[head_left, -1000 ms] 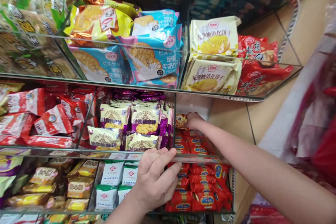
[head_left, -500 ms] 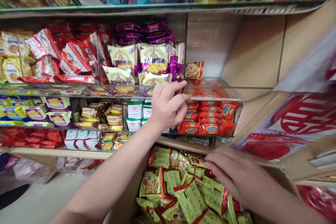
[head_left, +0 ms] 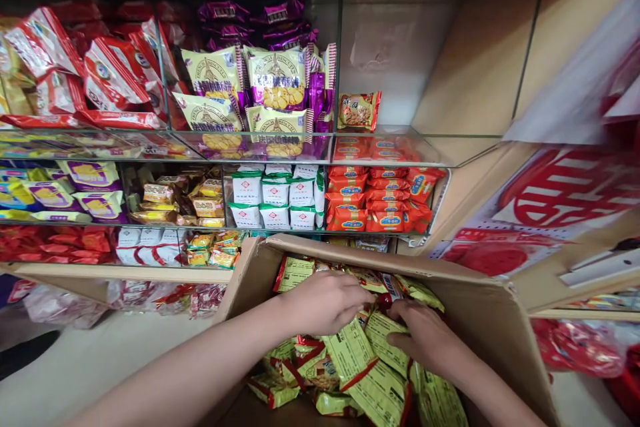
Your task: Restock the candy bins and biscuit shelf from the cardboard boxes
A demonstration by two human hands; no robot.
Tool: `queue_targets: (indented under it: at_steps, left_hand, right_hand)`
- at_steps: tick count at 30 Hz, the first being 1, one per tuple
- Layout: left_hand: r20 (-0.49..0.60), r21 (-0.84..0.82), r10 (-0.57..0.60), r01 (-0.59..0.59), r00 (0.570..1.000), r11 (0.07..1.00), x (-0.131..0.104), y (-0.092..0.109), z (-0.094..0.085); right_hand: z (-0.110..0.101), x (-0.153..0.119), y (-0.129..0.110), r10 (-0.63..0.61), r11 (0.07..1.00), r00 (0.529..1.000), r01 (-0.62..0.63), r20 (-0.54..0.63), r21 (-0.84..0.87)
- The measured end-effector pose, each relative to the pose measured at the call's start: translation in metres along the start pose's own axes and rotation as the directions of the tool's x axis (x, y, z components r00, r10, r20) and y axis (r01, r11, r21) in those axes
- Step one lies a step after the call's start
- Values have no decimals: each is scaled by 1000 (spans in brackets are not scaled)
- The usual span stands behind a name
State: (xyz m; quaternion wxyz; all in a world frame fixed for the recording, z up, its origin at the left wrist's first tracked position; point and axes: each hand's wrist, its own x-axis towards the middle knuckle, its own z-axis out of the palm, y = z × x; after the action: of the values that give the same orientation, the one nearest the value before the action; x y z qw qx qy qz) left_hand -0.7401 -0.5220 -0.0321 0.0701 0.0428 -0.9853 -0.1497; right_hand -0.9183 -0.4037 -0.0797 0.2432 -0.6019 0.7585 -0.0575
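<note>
Both of my hands are inside a cardboard box (head_left: 493, 293) of small yellow-green snack packets (head_left: 385, 387) with red edges. My left hand (head_left: 325, 300) lies palm down over the packets, its fingers bent and pressed together; whatever is under them is hidden. My right hand (head_left: 425, 333) comes in from the right, thumb and fingers apart, with its fingertips by a packet's red end. On the shelf above, one matching packet (head_left: 359, 111) stands alone in the right-hand compartment.
Left of that packet, across a glass divider, stand cream and purple biscuit packs (head_left: 277, 80). Orange-red packs (head_left: 380, 200) and white-green packs (head_left: 275, 197) fill the shelf below. A glass shelf edge (head_left: 390, 150) juts out above the box. Red-printed plastic (head_left: 570, 193) hangs at right.
My left hand has come down from the shelf edge into the box. My right hand has shifted slightly lower over the packets. The view has tilted downward, showing more of the box.
</note>
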Motion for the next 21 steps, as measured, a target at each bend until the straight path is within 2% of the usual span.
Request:
queue_targets:
  at_steps: [3, 6, 8, 11, 12, 13, 15, 17, 19, 21]
  left_hand:
    - [67, -174, -139, 149, 988, 974, -1, -2, -3]
    - [130, -396, -194, 230, 972, 889, -1, 4, -5]
    - [150, -559, -210, 258, 966, 788, 1, 11, -7]
    - [107, -800, -364, 297, 925, 522, 8, 23, -11]
    - [72, -851, -432, 281, 899, 443, 11, 27, -12]
    - [22, -880, -496, 252, 868, 402, 14, 29, -12]
    - [-132, -886, -606, 181, 784, 427, 20, 32, -10]
    - [-293, -860, -676, 122, 677, 496, 24, 31, -6]
    - [-394, -850, -709, 62, 586, 524, 27, 30, 0]
    - [-421, -857, -732, 30, 535, 514, 29, 28, 4]
  right_hand:
    - [-10, -11, -2, -5, 996, 1000, 5, -6, 92]
    - [-24, -24, -14, -48, 956, 994, 74, -97, 283]
    - [-32, -31, -23, -80, 886, 981, 151, -176, 438]
    - [-39, -35, -34, -40, 719, 944, 255, -327, 647]
    - [-40, -34, -36, 9, 665, 920, 287, -391, 690]
    - [-40, -32, -38, 69, 632, 885, 318, -460, 707]
    - [-38, -25, -41, 180, 646, 781, 365, -598, 670]
    - [-33, -16, -43, 240, 723, 691, 342, -682, 601]
    - [-27, -8, -45, 261, 778, 657, 290, -707, 557]
    - [-22, -2, -47, 259, 802, 654, 264, -710, 536]
